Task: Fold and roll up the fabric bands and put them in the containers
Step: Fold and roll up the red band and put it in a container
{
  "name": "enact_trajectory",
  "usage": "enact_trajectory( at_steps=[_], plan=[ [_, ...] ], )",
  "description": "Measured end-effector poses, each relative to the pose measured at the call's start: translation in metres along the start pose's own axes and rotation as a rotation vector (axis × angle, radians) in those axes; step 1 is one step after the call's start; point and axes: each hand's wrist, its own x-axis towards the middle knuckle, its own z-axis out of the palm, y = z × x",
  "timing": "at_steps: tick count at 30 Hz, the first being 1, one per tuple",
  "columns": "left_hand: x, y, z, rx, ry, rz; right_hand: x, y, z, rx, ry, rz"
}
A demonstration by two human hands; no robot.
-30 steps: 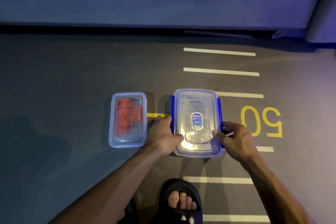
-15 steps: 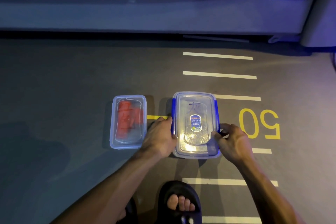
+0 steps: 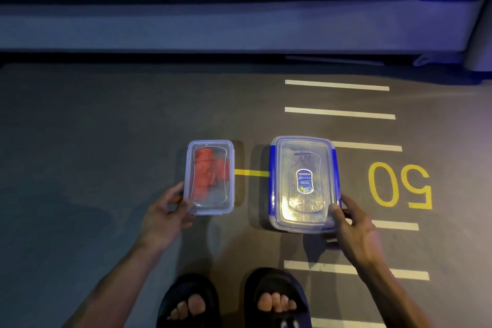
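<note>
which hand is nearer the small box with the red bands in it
Left. The left hand grips the near-left corner of the small box; the right hand is away on the larger blue-clipped box.

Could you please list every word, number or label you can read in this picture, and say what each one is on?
"50": painted in yellow on the grey floor, upside down from this view.
One handwritten dark character on the clear lid of the large blue-clipped plastic container: too faint to read.
Blue sticker label on that same lid: print too small to read.
Small clear plastic container holding red fabric rolls: no text visible.
</note>
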Motion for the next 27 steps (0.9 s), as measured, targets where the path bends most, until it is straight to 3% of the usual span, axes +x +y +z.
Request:
enact_trajectory(
  at_steps=[6, 9, 15, 27],
  plan=[
    [0.016, 0.005, 0.027, -0.217, -0.048, 0.001, 0.014, -0.002, 0.01, 0.117, 0.01, 0.019],
    [0.033, 0.021, 0.045, -0.216, -0.086, -0.002, 0.029, -0.023, 0.028, 0.284, -0.024, 0.056],
    [0.082, 0.047, 0.054, -0.168, -0.098, -0.035, 0.072, -0.068, 0.039, 0.372, -0.032, 0.088],
    [0.102, 0.068, 0.059, -0.148, -0.101, -0.032, 0.091, -0.079, 0.036, 0.185, -0.071, 0.001]
  ],
)
